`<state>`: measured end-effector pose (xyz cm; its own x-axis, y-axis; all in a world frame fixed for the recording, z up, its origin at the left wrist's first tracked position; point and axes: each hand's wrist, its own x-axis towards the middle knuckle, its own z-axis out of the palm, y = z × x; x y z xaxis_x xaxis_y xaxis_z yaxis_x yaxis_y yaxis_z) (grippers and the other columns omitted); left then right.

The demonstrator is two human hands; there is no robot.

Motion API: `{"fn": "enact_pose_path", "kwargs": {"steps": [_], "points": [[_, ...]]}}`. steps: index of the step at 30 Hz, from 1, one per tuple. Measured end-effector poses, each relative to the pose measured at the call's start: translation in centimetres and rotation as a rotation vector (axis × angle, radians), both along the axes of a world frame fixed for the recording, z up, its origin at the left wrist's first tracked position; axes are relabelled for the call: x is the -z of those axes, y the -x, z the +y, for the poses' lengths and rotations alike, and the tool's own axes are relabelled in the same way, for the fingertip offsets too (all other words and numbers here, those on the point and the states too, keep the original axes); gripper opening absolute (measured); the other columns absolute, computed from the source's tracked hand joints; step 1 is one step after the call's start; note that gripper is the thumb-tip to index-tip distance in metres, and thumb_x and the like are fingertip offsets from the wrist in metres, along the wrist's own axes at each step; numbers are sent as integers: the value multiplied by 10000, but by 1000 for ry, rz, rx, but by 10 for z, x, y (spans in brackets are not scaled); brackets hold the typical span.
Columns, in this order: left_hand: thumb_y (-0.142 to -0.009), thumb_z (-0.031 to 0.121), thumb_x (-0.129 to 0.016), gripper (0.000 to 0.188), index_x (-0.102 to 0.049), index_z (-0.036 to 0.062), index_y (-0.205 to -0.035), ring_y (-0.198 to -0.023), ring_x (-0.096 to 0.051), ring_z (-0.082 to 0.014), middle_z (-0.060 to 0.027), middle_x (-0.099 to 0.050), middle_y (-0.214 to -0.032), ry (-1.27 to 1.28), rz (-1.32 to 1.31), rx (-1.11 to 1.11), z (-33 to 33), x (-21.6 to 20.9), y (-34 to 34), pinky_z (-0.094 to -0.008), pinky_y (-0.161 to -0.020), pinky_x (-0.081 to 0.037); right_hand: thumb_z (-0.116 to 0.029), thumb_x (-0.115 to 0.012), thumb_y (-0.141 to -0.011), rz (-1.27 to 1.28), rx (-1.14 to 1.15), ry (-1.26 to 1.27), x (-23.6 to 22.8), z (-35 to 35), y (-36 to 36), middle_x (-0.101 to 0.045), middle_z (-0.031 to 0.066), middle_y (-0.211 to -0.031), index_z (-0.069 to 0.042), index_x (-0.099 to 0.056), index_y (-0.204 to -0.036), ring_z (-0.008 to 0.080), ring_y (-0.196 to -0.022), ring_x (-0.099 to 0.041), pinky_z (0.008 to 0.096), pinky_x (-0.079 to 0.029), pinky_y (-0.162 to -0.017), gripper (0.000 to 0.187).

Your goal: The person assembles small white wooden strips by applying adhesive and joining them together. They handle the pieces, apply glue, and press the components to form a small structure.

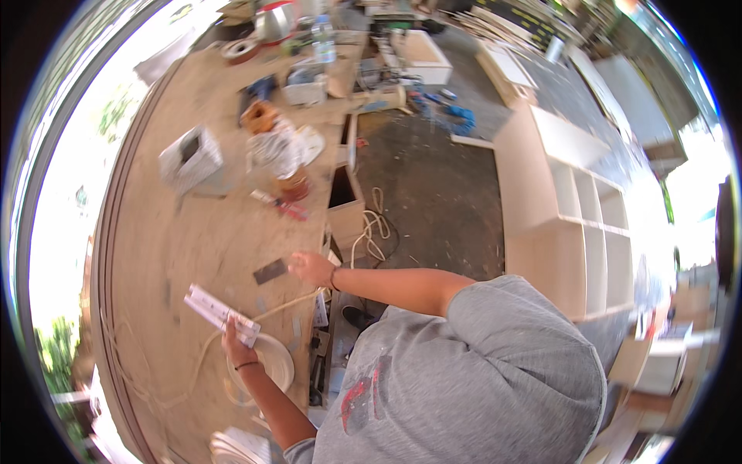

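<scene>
My left hand (233, 346) is closed round one end of a pale, channel-shaped strip (209, 308) with slots and small marks along it. The strip is held aslant above the wooden worktable (154, 255). Beneath that hand and wrist lies a round, whitish coil or disc (274, 363), partly covered. My right hand (311, 269) is curled at the table's right edge, with its fingers drawn together. Right at its fingertips is a small dark rectangular piece (270, 271); I cannot tell whether the fingers grip it or it lies on the table.
Farther up the table are red-handled pliers (292, 211), a plastic-wrapped jar (292, 184), a white wrapped block (190, 158) and a clear bottle (323, 40). A cord (375, 224) hangs off the table edge. A pale wooden cabinet (568, 216) stands on the floor to the right.
</scene>
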<state>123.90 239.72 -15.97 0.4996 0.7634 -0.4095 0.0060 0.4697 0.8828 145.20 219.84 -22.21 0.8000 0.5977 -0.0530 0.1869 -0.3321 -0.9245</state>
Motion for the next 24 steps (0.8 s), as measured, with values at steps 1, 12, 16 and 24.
{"fn": "enact_pose_path", "kwargs": {"steps": [1, 12, 16, 24], "points": [[-868, 214, -669, 357, -582, -44, -1099, -844, -633, -170, -81, -638, -951, -25, 57, -26, 10, 9, 3, -329, -704, -530, -349, -605, -890, 138, -108, -52, -46, -33, 8, -653, 157, -842, -1, -596, -1186, 205, -813, -635, 338, -494, -751, 456], [-846, 289, -694, 475, -571, -82, -1117, -799, -620, -218, -139, -631, -1002, -312, 496, -50, 41, 58, -46, -358, -637, -528, -338, -592, -829, 286, 550, 525, 55, -441, 19, -681, 180, -930, -50, -682, -999, 341, -904, -653, 409, -511, -816, 346], [-862, 373, -667, 576, -546, -84, -1190, -819, -647, -270, -223, -655, -1001, -596, 1035, 26, 86, 83, -43, -407, -670, -540, -288, -561, -818, 490, 571, 934, 144, -598, 44, -679, 158, -923, -105, -695, -926, 305, -955, -656, 437, -516, -794, 251], [-884, 401, -607, 509, -553, 32, -1230, -916, -615, -324, -169, -631, -1040, -1035, 1313, -500, -159, 38, -205, -430, -743, -492, -216, -568, -870, 901, 432, 754, 251, -755, -6, -692, 87, -977, -97, -673, -1071, 254, -885, -664, 413, -532, -727, 256]]}}
